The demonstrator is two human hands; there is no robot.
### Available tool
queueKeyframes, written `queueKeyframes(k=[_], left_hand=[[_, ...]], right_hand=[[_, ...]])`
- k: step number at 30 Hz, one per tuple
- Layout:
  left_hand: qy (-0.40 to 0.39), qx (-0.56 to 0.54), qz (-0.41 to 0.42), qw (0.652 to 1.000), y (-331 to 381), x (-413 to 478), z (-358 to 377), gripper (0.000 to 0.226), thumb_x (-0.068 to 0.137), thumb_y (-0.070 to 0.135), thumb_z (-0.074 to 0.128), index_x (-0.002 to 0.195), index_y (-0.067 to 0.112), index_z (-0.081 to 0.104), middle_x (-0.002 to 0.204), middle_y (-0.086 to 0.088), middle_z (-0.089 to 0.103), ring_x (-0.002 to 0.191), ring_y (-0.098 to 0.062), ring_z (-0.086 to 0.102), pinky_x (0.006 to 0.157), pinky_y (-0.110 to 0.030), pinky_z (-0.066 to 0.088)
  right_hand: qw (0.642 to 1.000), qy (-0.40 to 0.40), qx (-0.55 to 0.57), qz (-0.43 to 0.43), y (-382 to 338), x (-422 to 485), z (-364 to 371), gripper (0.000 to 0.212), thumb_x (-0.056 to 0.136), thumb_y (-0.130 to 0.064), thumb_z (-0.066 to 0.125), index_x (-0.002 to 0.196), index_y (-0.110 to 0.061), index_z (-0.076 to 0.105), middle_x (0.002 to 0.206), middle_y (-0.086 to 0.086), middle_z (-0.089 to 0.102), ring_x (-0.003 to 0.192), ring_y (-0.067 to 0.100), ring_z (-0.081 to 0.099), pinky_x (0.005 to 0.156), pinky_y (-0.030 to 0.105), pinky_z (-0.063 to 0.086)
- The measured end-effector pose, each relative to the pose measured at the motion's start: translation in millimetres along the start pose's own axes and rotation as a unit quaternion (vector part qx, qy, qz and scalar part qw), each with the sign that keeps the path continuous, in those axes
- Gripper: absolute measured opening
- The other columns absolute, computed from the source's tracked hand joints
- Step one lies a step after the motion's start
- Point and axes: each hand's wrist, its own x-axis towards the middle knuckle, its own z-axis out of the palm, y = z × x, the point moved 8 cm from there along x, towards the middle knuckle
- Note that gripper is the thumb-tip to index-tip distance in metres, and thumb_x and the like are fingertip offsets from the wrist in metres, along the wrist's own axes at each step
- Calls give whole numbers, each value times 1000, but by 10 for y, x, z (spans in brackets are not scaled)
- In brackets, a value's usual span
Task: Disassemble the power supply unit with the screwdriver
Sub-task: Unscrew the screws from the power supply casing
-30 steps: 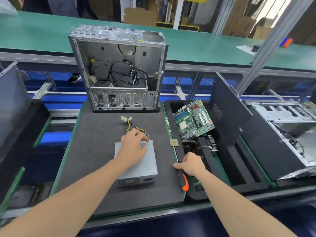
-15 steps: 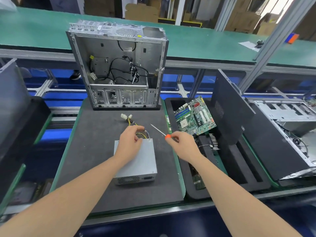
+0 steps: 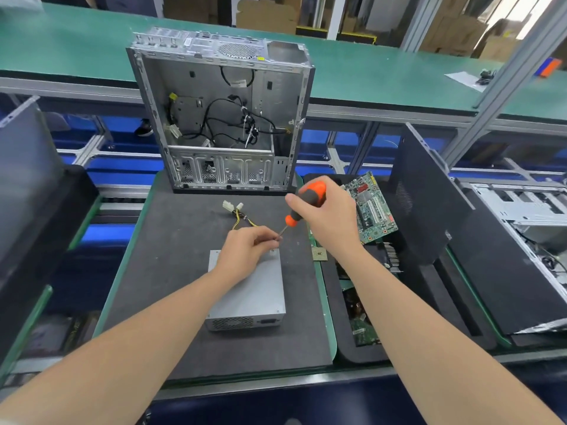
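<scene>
**Mia:** What is the person doing right now?

**Ben:** Getting ready to take out a screw, I think. The power supply unit lies flat on the dark mat of the desk, right in front of the person. It looks all closed up, so the job has only just begun.

**Mia:** Where are the hands?

**Ben:** The right hand is wrapped tight around the fat handle of the screwdriver. The left hand rests on the far end of the box. Its fingers are curled and pinch the thin metal rod near the tip, to steer it.

**Mia:** Is the tip in a screw?

**Ben:** I cannot tell. The fingers hide it. It points at the far right corner of the lid.

**Mia:** So what comes next?

**Ben:** My guess: set the tip in the screw head, stand the tool up straighter, push down and turn. The other hand should hold the box so it does not slide.

**Mia:** What is it all made of?

**Ben:** The box is smooth grey metal with sharp corners and little air holes on the near side. Yellow and black wires with white plastic plugs come out of the back. The handle is orange and grey and looks grippy. The mat looks soft and rough. Behind it stands an open metal computer case.
</scene>
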Motion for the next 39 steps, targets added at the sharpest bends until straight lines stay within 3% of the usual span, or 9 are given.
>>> queueKeyframes(k=[4, 9, 15, 17, 20, 24, 36, 39], left_hand=[[-10, -3, -16, 1000, -52, 56, 29, 19, 94, 8, 73, 95, 24, 82, 88, 11, 75, 78, 1, 64, 74, -14, 43], [-16, -12, -21, 1000, -131, 53, 8, 41, 98, -4, 60, 95, 32, 78, 93, 11, 79, 93, -4, 70, 85, -11, 49], [-22, -15, -35, 999, -156, 34, 28, 35, 101, -1, 58, 101, 30, 73, 90, 15, 77, 92, 5, 69, 86, -4, 44], [-25, -11, -38, 999, -164, 24, 40, 33, 102, -1, 56, 104, 27, 74, 92, 14, 77, 97, -3, 70, 87, -7, 46], [-26, -4, -42, 999, -166, 27, 43, 32, 103, 0, 55, 108, 24, 75, 95, 11, 78, 102, -10, 71, 94, -21, 50], [-30, 4, -40, 999, -161, 22, 42, 31, 103, 0, 54, 109, 20, 77, 99, 8, 78, 103, -12, 70, 99, -32, 52], [-31, 8, -38, 999, -158, 10, 48, 32, 102, -2, 53, 107, 20, 77, 102, 6, 78, 103, -13, 70, 99, -35, 52], [-32, 8, -32, 999, -157, 14, 53, 34, 102, -3, 53, 106, 21, 76, 102, 7, 78, 103, -12, 69, 99, -35, 52]], right_hand=[[996, -34, -66, -54, -149, 98, 145, 30, 89, -37, 74, 93, -14, 56, 64, -7, 61, 54, 0, 63, 50, 19, 45], [989, -50, -118, -75, -185, 197, 261, 33, 91, -36, 72, 89, -11, 49, 63, -11, 53, 60, -14, 55, 46, 9, 36], [989, -61, -114, -65, -162, 210, 331, 32, 91, -33, 72, 89, -9, 51, 63, -10, 54, 59, -15, 56, 45, 8, 37], [989, -62, -119, -67, -165, 208, 341, 32, 91, -34, 71, 90, -10, 51, 63, -9, 54, 59, -12, 57, 45, 9, 37], [986, -61, -139, -73, -180, 209, 347, 32, 91, -38, 70, 92, -12, 51, 67, -5, 57, 57, 5, 56, 47, 15, 36], [986, -60, -137, -70, -182, 210, 359, 34, 91, -40, 71, 94, -12, 52, 72, -2, 60, 65, 13, 56, 55, 29, 48], [984, -84, -136, -75, -209, 225, 424, 32, 89, -38, 73, 93, -14, 51, 67, -7, 55, 58, 4, 54, 46, 13, 33], [983, -131, -111, -71, -227, 243, 461, 30, 86, -32, 77, 93, -13, 54, 66, -8, 56, 67, -18, 55, 47, 6, 36]])
